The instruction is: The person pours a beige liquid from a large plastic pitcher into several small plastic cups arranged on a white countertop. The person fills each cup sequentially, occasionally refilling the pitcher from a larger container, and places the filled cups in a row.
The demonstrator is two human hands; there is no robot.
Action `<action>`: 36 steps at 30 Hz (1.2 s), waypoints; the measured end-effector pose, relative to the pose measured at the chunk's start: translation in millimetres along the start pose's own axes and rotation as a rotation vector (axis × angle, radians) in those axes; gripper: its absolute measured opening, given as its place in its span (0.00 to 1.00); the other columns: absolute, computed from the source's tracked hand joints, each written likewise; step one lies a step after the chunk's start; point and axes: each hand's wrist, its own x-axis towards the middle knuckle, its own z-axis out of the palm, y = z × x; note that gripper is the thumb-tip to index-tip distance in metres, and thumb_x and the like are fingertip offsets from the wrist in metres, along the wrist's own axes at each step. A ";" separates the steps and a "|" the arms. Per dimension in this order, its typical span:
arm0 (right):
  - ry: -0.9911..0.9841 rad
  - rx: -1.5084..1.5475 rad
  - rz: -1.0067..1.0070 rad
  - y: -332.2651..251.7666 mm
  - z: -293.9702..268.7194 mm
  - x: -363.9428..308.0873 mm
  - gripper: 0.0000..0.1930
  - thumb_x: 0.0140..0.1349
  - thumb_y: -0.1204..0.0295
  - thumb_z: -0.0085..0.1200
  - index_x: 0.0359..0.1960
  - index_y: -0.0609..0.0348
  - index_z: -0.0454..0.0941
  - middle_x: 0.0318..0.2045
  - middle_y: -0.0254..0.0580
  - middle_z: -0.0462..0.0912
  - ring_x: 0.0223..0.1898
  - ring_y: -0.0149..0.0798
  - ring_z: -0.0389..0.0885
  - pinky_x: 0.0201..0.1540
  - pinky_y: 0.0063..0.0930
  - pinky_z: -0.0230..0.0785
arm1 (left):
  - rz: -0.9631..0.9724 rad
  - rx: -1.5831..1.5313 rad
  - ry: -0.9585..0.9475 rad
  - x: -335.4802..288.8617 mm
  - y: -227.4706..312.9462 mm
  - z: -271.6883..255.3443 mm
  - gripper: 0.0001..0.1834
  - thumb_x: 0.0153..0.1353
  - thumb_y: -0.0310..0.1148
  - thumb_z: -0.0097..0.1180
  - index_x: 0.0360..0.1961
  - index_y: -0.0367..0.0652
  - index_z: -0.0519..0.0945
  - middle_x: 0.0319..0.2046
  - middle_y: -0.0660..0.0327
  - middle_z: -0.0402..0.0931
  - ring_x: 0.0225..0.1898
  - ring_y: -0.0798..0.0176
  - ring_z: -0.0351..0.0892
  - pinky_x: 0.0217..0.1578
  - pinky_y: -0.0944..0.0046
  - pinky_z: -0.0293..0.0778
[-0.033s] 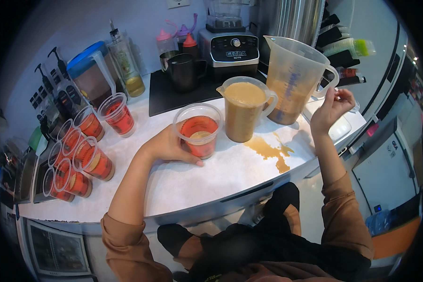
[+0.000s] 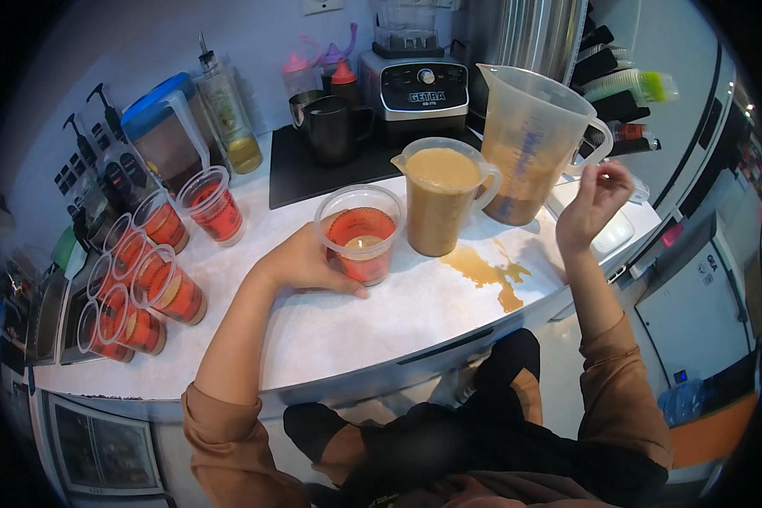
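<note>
My left hand [image 2: 303, 264] is wrapped round the side of a clear plastic cup [image 2: 371, 264] with red print, which stands upright on the white counter [image 2: 330, 339]. A little light-brown liquid lies in its bottom. Just right of the cup is a small measuring jug [image 2: 436, 212] full of frothy tan liquid. Behind and right of that stands a large translucent pitcher [image 2: 525, 127], partly filled with brown liquid. Raised beside the pitcher's handle, my right hand [image 2: 597, 199] holds nothing visible, its fingers loosely bent.
Several similar red-printed cups [image 2: 171, 288] stand at the left, some with brown liquid. A tan spill [image 2: 483, 269] spreads before the jug. Behind are a blender base [image 2: 423, 93], a dark metal jug [image 2: 328, 131] on a black mat [image 2: 292, 182], and a blue-lidded pitcher [image 2: 165, 127].
My right hand has shifted very slightly and its fingers have turned a little. The left hand and the cup look nearly the same.
</note>
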 end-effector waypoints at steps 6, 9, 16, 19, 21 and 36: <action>-0.575 0.190 0.604 -64.3 37.3 -30.4 0.12 0.73 0.66 0.45 0.48 0.62 0.69 0.45 0.40 0.72 0.42 0.28 0.70 0.45 0.22 0.63 | -0.005 0.048 0.018 1.4 -2.9 -0.1 0.53 0.26 0.33 0.82 0.60 0.41 0.69 0.56 0.58 0.73 0.59 0.59 0.70 0.63 0.59 0.62; -0.636 0.387 0.953 -44.6 40.8 -32.9 0.17 0.75 0.58 0.40 0.38 0.59 0.72 0.34 0.34 0.73 0.35 0.26 0.69 0.38 0.20 0.63 | -0.005 0.046 0.010 -0.1 -0.5 -1.8 0.53 0.27 0.33 0.82 0.60 0.41 0.69 0.56 0.57 0.73 0.59 0.58 0.70 0.64 0.59 0.62; -0.578 0.521 1.239 -49.9 50.1 -25.5 0.21 0.73 0.50 0.40 0.25 0.48 0.62 0.20 0.25 0.58 0.24 0.22 0.58 0.24 0.18 0.49 | -0.037 0.062 -0.008 0.7 -3.1 -1.4 0.52 0.29 0.35 0.81 0.60 0.41 0.69 0.56 0.56 0.73 0.59 0.57 0.70 0.63 0.58 0.63; -0.505 0.498 1.274 -54.5 47.5 -26.2 0.20 0.72 0.49 0.42 0.25 0.46 0.61 0.20 0.23 0.56 0.23 0.22 0.55 0.24 0.17 0.47 | -0.065 0.070 -0.008 0.2 0.1 -0.8 0.53 0.28 0.36 0.82 0.60 0.40 0.69 0.56 0.54 0.73 0.59 0.57 0.70 0.62 0.58 0.64; -0.469 0.456 1.265 -58.8 45.1 -26.0 0.20 0.71 0.49 0.42 0.26 0.46 0.62 0.20 0.23 0.56 0.22 0.22 0.55 0.24 0.18 0.47 | -0.048 0.054 0.008 -0.6 4.1 2.1 0.53 0.27 0.38 0.82 0.60 0.40 0.69 0.55 0.54 0.73 0.58 0.56 0.71 0.62 0.58 0.64; -0.527 0.362 0.976 -57.3 28.6 1.9 0.22 0.73 0.49 0.38 0.40 0.55 0.74 0.23 0.29 0.78 0.18 0.19 0.66 0.19 0.14 0.57 | 0.019 0.248 0.169 -0.8 24.0 8.8 0.54 0.25 0.46 0.82 0.56 0.36 0.69 0.46 0.53 0.79 0.48 0.57 0.78 0.47 0.62 0.74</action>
